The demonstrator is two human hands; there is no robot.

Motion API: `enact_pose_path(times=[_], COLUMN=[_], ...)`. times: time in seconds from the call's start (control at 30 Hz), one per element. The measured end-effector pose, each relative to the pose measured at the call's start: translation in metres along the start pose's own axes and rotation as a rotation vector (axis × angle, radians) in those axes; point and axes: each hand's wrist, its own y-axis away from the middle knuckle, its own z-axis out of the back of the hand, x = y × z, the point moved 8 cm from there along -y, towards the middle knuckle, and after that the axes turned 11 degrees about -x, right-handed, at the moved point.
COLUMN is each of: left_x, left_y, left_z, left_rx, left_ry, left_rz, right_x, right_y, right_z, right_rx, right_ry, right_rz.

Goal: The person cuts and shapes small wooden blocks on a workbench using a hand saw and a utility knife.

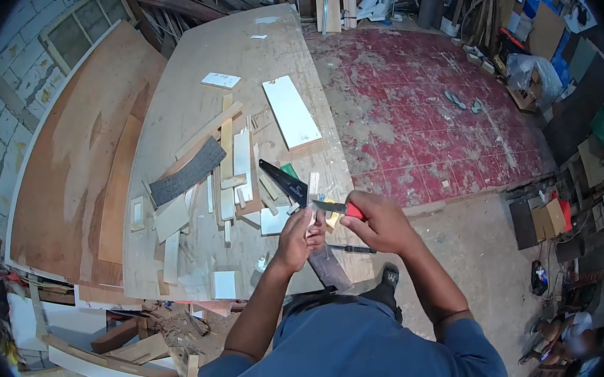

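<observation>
My right hand [379,222] grips a red-handled knife [340,209], its blade pointing left toward my left hand. My left hand [298,238] pinches a small pale strip of wood [311,190] that stands up between the fingers, close to the blade tip. Both hands hover over the near right corner of a plywood worktable [185,105]. A black-bladed handsaw [283,181] lies on the table just beyond my hands. A dark flat piece [328,267] sits under my left wrist at the table edge.
Wood offcuts [231,173], a white board [291,110], a grey strip [188,172] and small white squares [223,284] litter the table. Large plywood sheets [75,174] lean at left. A red worn floor [425,104] lies right; boxes and clutter line the far right wall.
</observation>
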Motion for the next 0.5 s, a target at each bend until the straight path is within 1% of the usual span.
enact_pose_path(times=[0.07,0.1,0.23,0.3,0.4,0.47,0.5], left_x=[-0.005,-0.009,-0.011,-0.017,-0.011,-0.013,-0.015], left_y=[0.001,0.005,0.013,0.015,0.014,0.016,0.017], left_z=[-0.002,-0.009,-0.019,-0.026,-0.02,-0.022,-0.022], left_rx=[0.009,0.039,0.037,0.056,0.017,0.029,-0.002], left_ry=[0.08,0.079,0.075,-0.002,-0.014,-0.026,-0.028], left_rz=[-0.054,-0.097,-0.104,-0.213,-0.233,-0.244,-0.251], right_x=[0.019,0.02,0.029,0.033,0.037,0.04,0.043], right_y=[-0.004,-0.006,-0.009,-0.009,-0.008,-0.009,-0.01], right_z=[0.001,0.0,0.003,0.007,0.009,0.01,0.011], right_rx=[0.012,0.038,0.044,0.018,-0.023,-0.039,-0.056], right_ry=[0.104,0.165,0.204,0.286,0.269,0.283,0.3], right_rz=[0.144,0.135,0.16,0.181,0.228,0.245,0.267])
